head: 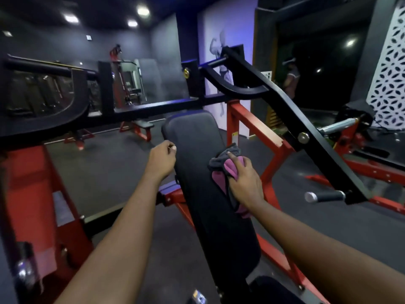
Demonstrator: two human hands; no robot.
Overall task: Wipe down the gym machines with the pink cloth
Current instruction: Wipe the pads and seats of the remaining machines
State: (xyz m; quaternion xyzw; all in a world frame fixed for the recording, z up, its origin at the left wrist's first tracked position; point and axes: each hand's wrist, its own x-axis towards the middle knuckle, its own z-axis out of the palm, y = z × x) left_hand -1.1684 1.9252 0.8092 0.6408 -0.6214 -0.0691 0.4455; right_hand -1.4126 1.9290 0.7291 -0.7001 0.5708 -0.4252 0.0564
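The right hand (243, 183) presses the bunched pink cloth (229, 168) against the right edge of the machine's black back pad (197, 137), its fingers (234, 157) curled over the cloth. The left hand (162, 159) sits at the pad's left edge with fingers curled; whether it grips the pad cannot be told.

Matt black padded backrest (197, 154) (red painted metal frame (245, 119)).

The scene is taken from a single wide-angle camera worn on the head, aimed forward and down along both forearms (122, 227). The black back pad (197, 137) is seen near, in mid-frame; the dim gym room (131, 47) behind it is caught along the top edge.
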